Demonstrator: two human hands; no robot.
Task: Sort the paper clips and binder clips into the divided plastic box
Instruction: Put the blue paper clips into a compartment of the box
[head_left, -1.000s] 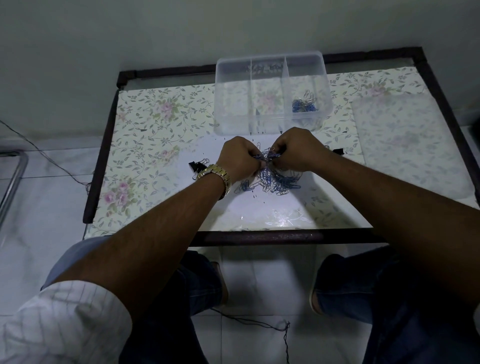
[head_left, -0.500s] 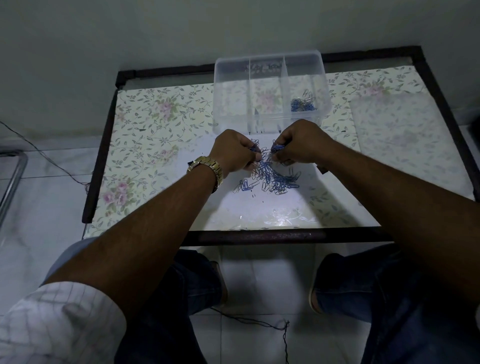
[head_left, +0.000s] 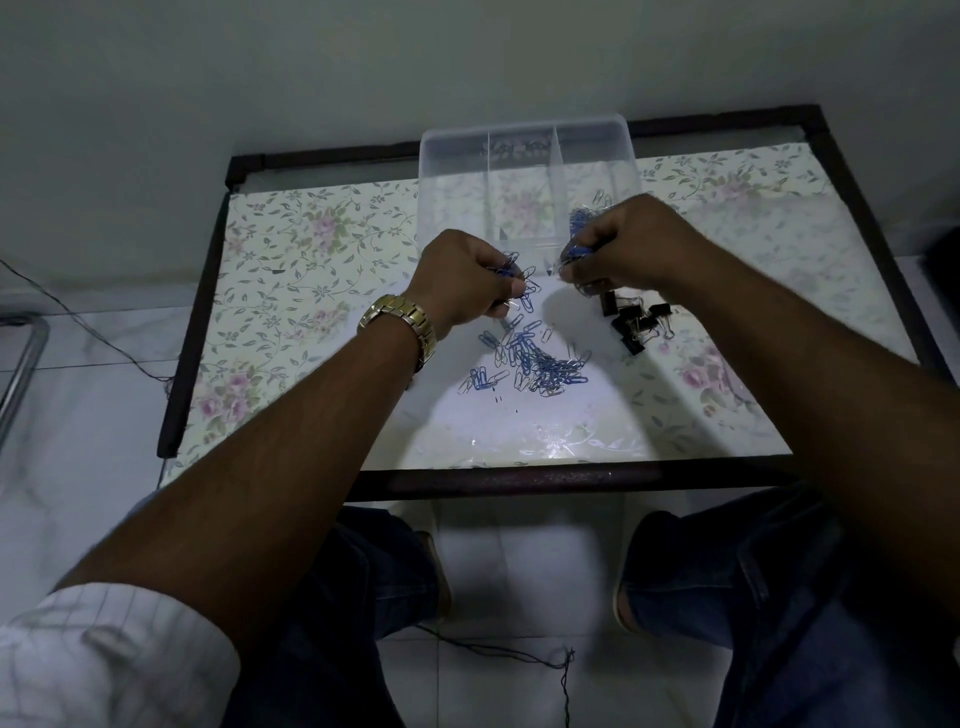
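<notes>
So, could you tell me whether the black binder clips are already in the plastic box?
No, the binder clips lie in a cluster on the table, outside the plastic box.

Blue and silver paper clips (head_left: 540, 366) and black binder clips (head_left: 638, 320) lie on a cream, pink-flowered tablecloth (head_left: 311, 260) beside a gold wristwatch (head_left: 402, 322).

Divided box (head_left: 452, 156) sits at the back edge of the bench (head_left: 311, 270), centre. Loose paper clips (head_left: 530, 366) lie in front of it, mid-bench; binder clips (head_left: 636, 322) just right of that pile. More paper clips in the box's right compartment (head_left: 584, 213).
</notes>
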